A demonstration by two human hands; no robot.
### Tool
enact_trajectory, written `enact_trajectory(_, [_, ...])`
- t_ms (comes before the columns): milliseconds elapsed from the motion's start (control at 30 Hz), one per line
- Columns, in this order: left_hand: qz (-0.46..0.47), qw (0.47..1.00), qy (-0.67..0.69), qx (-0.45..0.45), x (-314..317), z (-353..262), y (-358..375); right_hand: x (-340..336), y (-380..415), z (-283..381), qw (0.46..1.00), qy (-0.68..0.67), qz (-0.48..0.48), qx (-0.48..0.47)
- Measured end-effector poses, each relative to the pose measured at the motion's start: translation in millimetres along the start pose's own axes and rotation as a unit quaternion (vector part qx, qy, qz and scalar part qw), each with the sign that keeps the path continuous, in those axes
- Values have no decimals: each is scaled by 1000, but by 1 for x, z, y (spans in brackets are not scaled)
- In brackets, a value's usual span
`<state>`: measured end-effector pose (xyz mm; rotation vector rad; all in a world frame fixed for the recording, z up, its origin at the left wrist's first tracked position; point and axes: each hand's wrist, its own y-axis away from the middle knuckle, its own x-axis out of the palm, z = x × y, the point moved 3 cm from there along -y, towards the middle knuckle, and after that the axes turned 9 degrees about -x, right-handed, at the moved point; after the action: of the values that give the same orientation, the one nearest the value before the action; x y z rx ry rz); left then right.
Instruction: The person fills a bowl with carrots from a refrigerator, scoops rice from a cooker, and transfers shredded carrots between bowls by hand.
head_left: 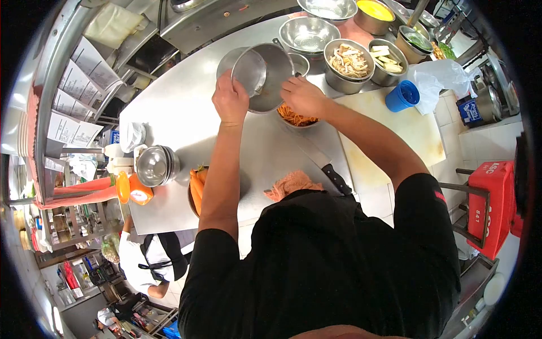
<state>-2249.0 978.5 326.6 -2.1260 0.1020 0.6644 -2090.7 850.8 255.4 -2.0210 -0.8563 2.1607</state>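
My left hand grips the rim of a steel pot and holds it tilted on its side above the steel counter. My right hand rests on the pot's lower rim, just over a bowl of shredded carrot that sits under the pot. Whether the right hand grips the rim or only touches it is unclear. A large knife lies on the counter near me, beside an orange cloth.
Steel bowls of sliced food and yellow sauce line the far edge. A blue cup stands on a white cutting board. Whole carrots and stacked bowls sit left. A red crate is right. Another person stands lower left.
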Motion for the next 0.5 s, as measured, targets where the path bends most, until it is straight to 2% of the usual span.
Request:
enact_trajectory(167, [-17, 999, 4, -30, -8, 14, 6, 24, 32, 2, 997, -51, -46, 45])
enact_trajectory(233, [-12, 998, 6, -68, -18, 16, 10, 20, 33, 7, 993, -78, -59, 66])
enact_trajectory(333, [-31, 996, 8, -83, -33, 31, 21, -7, 26, 18, 984, -92, -135, 65])
enact_trajectory(367, [-42, 996, 7, -84, -36, 40, 27, -21, 22, 24, 980, -68, -164, 91])
enact_trajectory(467, [-53, 992, 25, -108, -67, 45, 44, -36, 29, 71, 949, -195, -182, 167])
enact_trajectory(500, [-32, 990, 19, -136, -81, 43, 50, -28, 38, 95, 945, -269, -122, 141])
